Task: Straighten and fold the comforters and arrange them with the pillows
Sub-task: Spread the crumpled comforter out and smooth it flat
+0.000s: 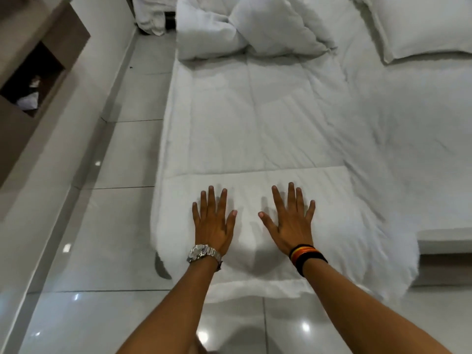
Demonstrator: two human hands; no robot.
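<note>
A white comforter lies as a long folded strip along the left side of the bed, and its near end is doubled back into a fold. My left hand and my right hand rest flat on that near fold, palms down, fingers spread, holding nothing. At the far end of the strip sit a rumpled white pillow and a second pillow leaning on it. A third pillow lies flat at the top right.
A white sheet covers the bed to the right; the bed's foot corner shows at the right edge. Glossy tiled floor runs along the left, beside a wooden shelf unit. White linen lies heaped on the floor at the top.
</note>
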